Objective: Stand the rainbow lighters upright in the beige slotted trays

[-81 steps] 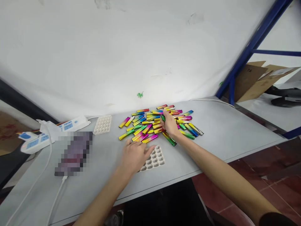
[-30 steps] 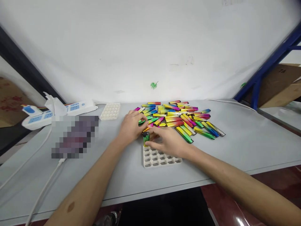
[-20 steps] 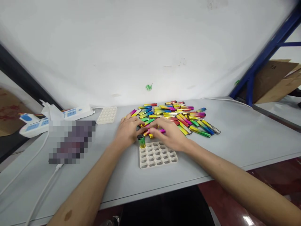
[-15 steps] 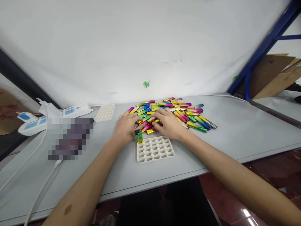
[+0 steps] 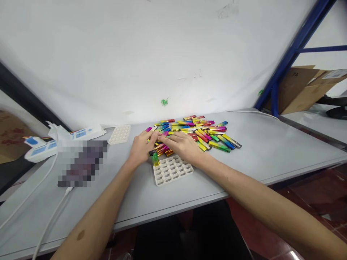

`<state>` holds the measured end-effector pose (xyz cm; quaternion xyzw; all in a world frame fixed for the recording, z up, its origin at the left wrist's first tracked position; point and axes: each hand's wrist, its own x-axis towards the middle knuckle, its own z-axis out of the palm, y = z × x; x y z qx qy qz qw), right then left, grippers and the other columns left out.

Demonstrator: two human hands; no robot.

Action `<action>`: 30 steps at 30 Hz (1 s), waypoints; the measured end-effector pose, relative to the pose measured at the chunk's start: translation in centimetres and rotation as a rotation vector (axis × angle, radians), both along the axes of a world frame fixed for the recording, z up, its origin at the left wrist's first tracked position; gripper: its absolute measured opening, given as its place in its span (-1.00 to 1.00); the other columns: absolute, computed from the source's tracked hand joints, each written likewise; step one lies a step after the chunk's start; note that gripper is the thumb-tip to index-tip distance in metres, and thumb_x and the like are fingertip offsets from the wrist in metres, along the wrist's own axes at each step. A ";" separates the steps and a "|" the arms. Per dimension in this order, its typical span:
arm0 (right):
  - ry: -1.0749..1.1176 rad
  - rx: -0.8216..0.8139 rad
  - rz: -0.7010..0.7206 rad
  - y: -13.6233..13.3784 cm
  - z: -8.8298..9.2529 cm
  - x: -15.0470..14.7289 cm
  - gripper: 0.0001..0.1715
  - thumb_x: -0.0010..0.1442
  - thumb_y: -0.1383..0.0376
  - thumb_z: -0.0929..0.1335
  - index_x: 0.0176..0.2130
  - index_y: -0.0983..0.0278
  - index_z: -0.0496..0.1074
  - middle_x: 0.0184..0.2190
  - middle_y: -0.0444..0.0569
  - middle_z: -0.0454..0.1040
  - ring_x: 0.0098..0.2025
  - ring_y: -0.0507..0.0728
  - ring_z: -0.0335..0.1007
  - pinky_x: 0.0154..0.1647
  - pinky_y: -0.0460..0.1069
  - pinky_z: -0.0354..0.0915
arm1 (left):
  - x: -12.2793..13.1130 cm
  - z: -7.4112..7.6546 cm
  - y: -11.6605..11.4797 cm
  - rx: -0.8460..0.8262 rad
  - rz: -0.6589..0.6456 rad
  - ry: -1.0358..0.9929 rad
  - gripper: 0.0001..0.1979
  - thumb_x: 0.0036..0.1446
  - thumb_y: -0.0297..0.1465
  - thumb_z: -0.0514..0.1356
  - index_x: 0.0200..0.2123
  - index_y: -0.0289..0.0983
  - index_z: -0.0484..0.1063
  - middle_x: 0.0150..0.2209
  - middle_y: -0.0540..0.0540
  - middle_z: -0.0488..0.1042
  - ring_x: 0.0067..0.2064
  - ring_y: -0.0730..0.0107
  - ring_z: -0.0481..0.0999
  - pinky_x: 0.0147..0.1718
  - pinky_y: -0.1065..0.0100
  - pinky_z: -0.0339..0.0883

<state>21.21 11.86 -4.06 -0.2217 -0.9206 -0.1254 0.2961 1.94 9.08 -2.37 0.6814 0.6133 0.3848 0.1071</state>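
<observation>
A white tray (image 5: pixel 173 172) with rows of holes lies on the grey table (image 5: pixel 271 151). One green-yellow lighter (image 5: pixel 154 158) stands upright in its far left corner hole. Behind the tray lies a pile of rainbow-coloured lighters (image 5: pixel 208 130). My left hand (image 5: pixel 140 148) rests at the pile's left edge, just behind the standing lighter, its fingers curled over lighters there. My right hand (image 5: pixel 182 145) lies over the pile's near edge above the tray. Its fingers stretch left, flat on the lighters, and almost meet my left fingertips.
A second white tray (image 5: pixel 119 134) lies further left near the wall. Beyond it are two white power strips (image 5: pixel 40 150) with cables, and a blurred-out object (image 5: pixel 81 162). A blue rack post (image 5: pixel 287 61) and cardboard boxes (image 5: pixel 306 86) stand at the right.
A lighter has been stood upright in the tray's far left corner hole. My right hand has left it and moved back onto the pile, beside my left hand. The view has shifted slightly.
</observation>
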 end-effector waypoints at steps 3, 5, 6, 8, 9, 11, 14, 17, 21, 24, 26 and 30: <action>0.029 0.059 0.086 -0.3 0.2 -0.3 -0.54 0.38 0.46 0.16 0.15 0.21 0.39 -0.01 0.04 0.52 -0.01 0.15 0.37 0.03 0.07 0.28 | -0.3 0.1 0.1 -0.082 -0.070 -0.353 -0.52 0.25 -0.01 0.01 -0.25 -0.27 0.51 -0.35 -0.05 0.52 -0.28 0.34 0.44 -0.28 0.36 0.29; 0.034 0.107 0.113 -0.4 0.2 -0.5 -0.55 0.37 0.48 0.18 0.12 0.21 0.42 0.00 0.04 0.52 0.00 0.15 0.37 0.03 0.08 0.30 | -0.4 0.0 0.1 -0.130 -0.144 -0.518 -0.58 0.19 -0.01 0.11 -0.30 -0.27 0.46 -0.41 -0.01 0.47 -0.35 0.41 0.39 -0.37 0.42 0.24; 0.037 0.130 0.122 -0.3 0.2 -0.6 -0.55 0.35 0.49 0.19 0.11 0.21 0.43 0.00 0.05 0.52 -0.02 0.15 0.38 0.01 0.08 0.32 | -0.4 0.0 0.2 -0.143 -0.180 -0.574 -0.61 0.17 -0.03 0.16 -0.33 -0.27 0.45 -0.42 0.01 0.45 -0.36 0.44 0.38 -0.40 0.44 0.22; 0.051 0.165 0.127 -0.3 0.0 -0.7 -0.56 0.34 0.49 0.20 0.10 0.21 0.43 -0.02 0.05 0.53 -0.07 0.16 0.40 -0.05 0.08 0.34 | -0.2 -0.1 0.2 -0.139 -0.224 -0.684 -0.66 0.13 -0.08 0.23 -0.37 -0.27 0.42 -0.43 0.03 0.42 -0.37 0.48 0.38 -0.39 0.47 0.23; 0.067 0.173 0.124 -0.2 -0.1 -0.8 -0.56 0.33 0.49 0.21 0.10 0.21 0.43 -0.02 0.04 0.53 -0.09 0.16 0.40 -0.08 0.08 0.35 | 0.0 0.0 0.2 -0.123 -0.232 -0.756 -0.68 0.12 -0.12 0.25 -0.38 -0.28 0.41 -0.43 0.03 0.42 -0.36 0.49 0.39 -0.36 0.48 0.26; 0.114 0.160 0.112 -0.2 -0.3 -0.8 -0.56 0.33 0.48 0.21 0.12 0.22 0.40 -0.03 0.03 0.54 -0.11 0.16 0.40 -0.09 0.07 0.35 | 0.1 0.2 0.2 -0.082 -0.228 -0.950 -0.74 0.11 -0.20 0.27 -0.38 -0.27 0.36 -0.41 0.03 0.44 -0.37 0.50 0.42 -0.32 0.46 0.31; 0.204 0.078 0.049 -0.2 -0.3 -0.6 -0.59 0.33 0.44 0.22 0.11 0.24 0.40 -0.10 0.03 0.55 -0.14 0.16 0.39 -0.09 0.08 0.34 | -0.2 0.9 0.0 -0.070 -0.183 -1.223 -0.82 0.17 -0.28 0.19 -0.34 -0.24 0.28 -0.44 0.04 0.45 -0.47 0.49 0.45 -0.42 0.42 0.35; 0.275 -0.050 -0.015 -0.3 -0.1 -0.2 -0.68 0.34 0.37 0.23 0.02 0.23 0.44 -0.19 0.04 0.54 -0.17 0.18 0.38 -0.10 0.09 0.33 | -1.1 1.5 -0.3 -0.111 -0.141 -1.331 -0.88 0.24 -0.28 0.07 -0.29 -0.20 0.27 -0.55 0.10 0.36 -0.64 0.51 0.33 -0.64 0.47 0.19; 0.412 -0.225 -0.069 -0.1 0.3 0.7 -0.77 0.33 0.34 0.25 -0.07 0.22 0.45 -0.21 0.00 0.53 -0.12 0.19 0.38 -0.05 0.10 0.31 | -2.2 2.0 -0.7 -0.146 -0.099 -1.356 -0.54 0.29 -0.02 -0.16 -0.38 -0.21 0.30 -0.69 0.13 0.15 -0.77 0.52 0.09 -0.79 0.48 -0.13; 0.514 -0.289 -0.128 0.4 0.3 1.3 -0.80 0.33 0.31 0.26 -0.14 0.21 0.46 -0.19 -0.01 0.54 -0.08 0.19 0.40 0.01 0.11 0.28 | -2.3 2.1 -0.8 -0.167 0.007 -1.334 -0.52 0.28 -0.05 -0.17 -0.49 -0.23 0.26 -0.74 0.14 0.06 -0.80 0.54 -0.01 -0.79 0.46 -0.20; 0.551 -0.316 -0.163 0.8 0.3 1.6 -0.81 0.32 0.30 0.26 -0.16 0.21 0.46 -0.17 -0.01 0.54 -0.08 0.19 0.41 -0.02 0.10 0.29 | -2.2 2.1 -0.8 -0.166 0.049 -1.325 -0.62 0.26 -0.16 -0.13 -0.48 -0.22 0.27 -0.75 0.15 0.02 -0.81 0.54 -0.05 -0.78 0.45 -0.22; 0.567 -0.354 -0.196 0.9 0.3 1.7 -0.81 0.31 0.29 0.26 -0.18 0.21 0.47 -0.16 -0.01 0.54 -0.11 0.18 0.42 -0.06 0.09 0.30 | -2.0 2.5 -1.1 -0.125 0.052 -1.324 -0.79 0.17 -0.29 -0.08 -0.43 -0.19 0.27 -0.74 0.15 0.05 -0.81 0.53 -0.06 -0.76 0.45 -0.22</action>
